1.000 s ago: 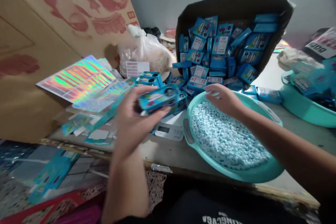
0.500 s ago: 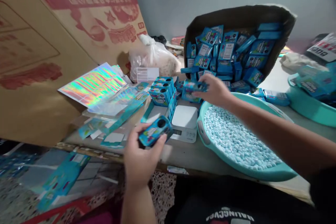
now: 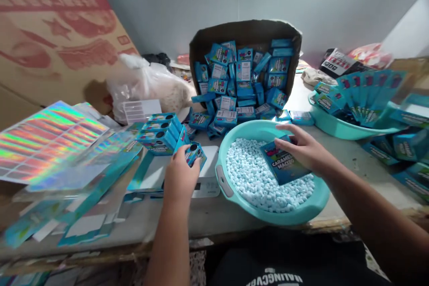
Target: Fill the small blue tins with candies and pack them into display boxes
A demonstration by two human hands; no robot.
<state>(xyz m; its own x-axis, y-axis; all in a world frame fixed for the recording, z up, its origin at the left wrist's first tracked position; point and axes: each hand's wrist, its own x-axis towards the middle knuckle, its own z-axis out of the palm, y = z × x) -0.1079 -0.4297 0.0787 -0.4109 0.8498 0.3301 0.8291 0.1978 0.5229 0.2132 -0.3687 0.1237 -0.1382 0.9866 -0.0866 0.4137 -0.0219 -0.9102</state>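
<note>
My left hand (image 3: 182,172) is closed around a small blue candy box (image 3: 195,154) with a dark round spot on its end. It is over the white kitchen scale (image 3: 209,161), beside a blue display tray (image 3: 152,172) with several upright candy boxes (image 3: 161,132) at its back. My right hand (image 3: 300,147) grips a blue candy pack (image 3: 283,161) by its upper right part, broad printed face toward me. That pack is above a turquoise basin (image 3: 273,219) of small pale-blue candies (image 3: 254,178). My fingertips behind the pack are hidden.
A tipped carton (image 3: 246,27) spills several blue boxes behind the basin. Another turquoise basin (image 3: 348,129) with fanned flat packs stands right. Holographic sheets (image 3: 50,138) and blue card pieces (image 3: 100,187) lie left. A filled plastic bag (image 3: 147,80) sits behind them.
The view has turned right. My left hand has brought its box to the scale, beside the tray. My right hand has moved from the heap of boxes to above the basin, holding a pack.
</note>
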